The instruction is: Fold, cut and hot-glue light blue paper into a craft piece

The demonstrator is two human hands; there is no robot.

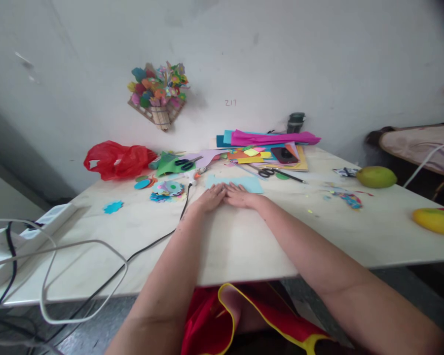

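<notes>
A light blue sheet of paper [252,185] lies flat on the white table [240,241], in front of me. Both palms are down at its near edge: my left hand [211,196] and my right hand [240,195] lie side by side, fingertips on the paper, touching or nearly so. Fingers of each hand are stretched out flat, and nothing is gripped. Just left of the hands sits a glue gun [193,176] with a black cord. Beyond the paper are scissors [265,171] and a dark pencil or pen [291,176].
Paper flower cutouts [167,189], a red plastic bag [118,160] and green paper [167,163] with black-handled scissors [187,162] are left. A phone [284,155] lies on stacked papers. Mangoes [376,176] stand right; a power strip [55,217] with looping cables is near left.
</notes>
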